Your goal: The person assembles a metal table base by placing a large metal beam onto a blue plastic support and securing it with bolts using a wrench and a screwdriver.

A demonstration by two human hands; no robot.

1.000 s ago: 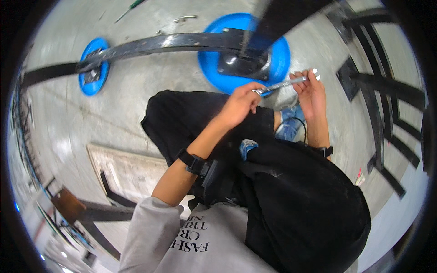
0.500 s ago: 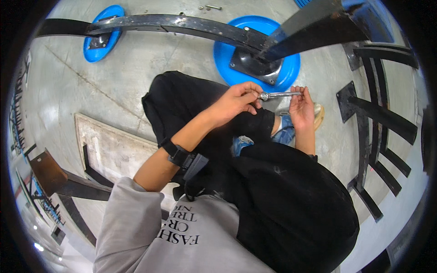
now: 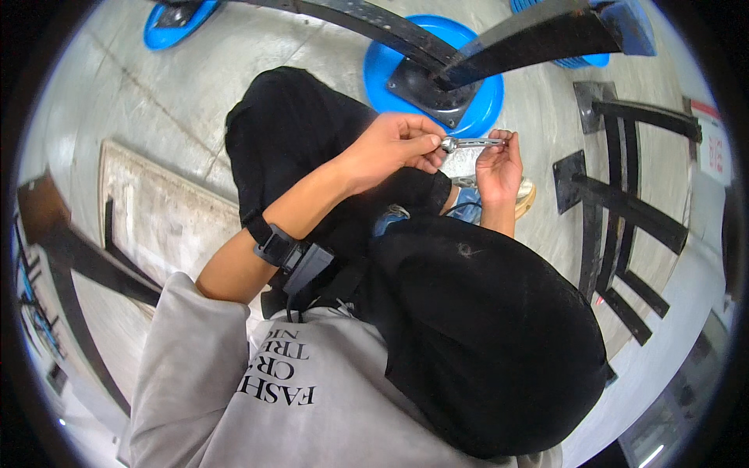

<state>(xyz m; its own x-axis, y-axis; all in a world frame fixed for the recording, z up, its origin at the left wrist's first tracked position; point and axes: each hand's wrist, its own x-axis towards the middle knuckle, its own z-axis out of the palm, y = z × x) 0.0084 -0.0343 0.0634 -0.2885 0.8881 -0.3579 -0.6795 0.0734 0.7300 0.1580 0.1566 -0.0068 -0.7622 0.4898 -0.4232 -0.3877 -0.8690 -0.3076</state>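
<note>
Between my two hands a silver ratchet wrench [image 3: 477, 143] lies almost level, above my lower legs. My left hand [image 3: 394, 152] pinches its round head between thumb and fingers. At the other end, the fingertips of my right hand [image 3: 499, 171] close on the handle, palm turned up. Just beyond the hands is a round blue tray [image 3: 488, 105] on the floor. A black metal foot plate [image 3: 425, 93] with bolt holes rests in it, joined to black steel beams [image 3: 523, 47].
A second blue tray [image 3: 183, 27] sits under another foot plate at the far left. More black metal frames [image 3: 616, 199] with plates stand on the right. A worn pale board [image 3: 156, 203] lies to my left, near a dark beam [image 3: 101, 261]. Blue stacked trays [image 3: 581, 60] show at the far right.
My view has tilted and shifted, so the trays and frames sit higher and further left. Both hands keep the wrench between them, its head still in the left.
</note>
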